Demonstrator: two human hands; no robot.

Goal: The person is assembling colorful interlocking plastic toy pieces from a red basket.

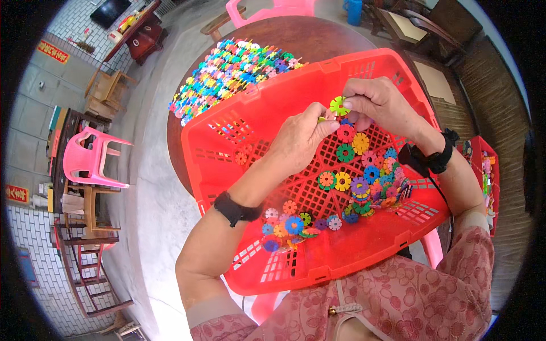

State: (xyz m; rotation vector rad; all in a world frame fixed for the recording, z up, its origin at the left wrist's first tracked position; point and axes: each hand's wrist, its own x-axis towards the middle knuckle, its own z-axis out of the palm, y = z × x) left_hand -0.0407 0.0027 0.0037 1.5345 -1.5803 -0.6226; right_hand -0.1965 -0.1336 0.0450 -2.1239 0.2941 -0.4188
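Observation:
Over the far part of a red plastic basket, my two hands are close together. My right hand pinches a yellow-green notched disc between thumb and fingers. My left hand is closed beside it, its fingertips on a small piece of which only a yellowish edge shows. Loose notched plastic discs in many colours lie in the basket, among them a green disc, a yellow disc and a blue disc. Most are heaped along the near and right sides.
Beyond the basket, a broad sheet of joined coloured discs lies on a round brown table. Pink plastic chairs stand at the left and far side. Another red basket with coloured things is at my right.

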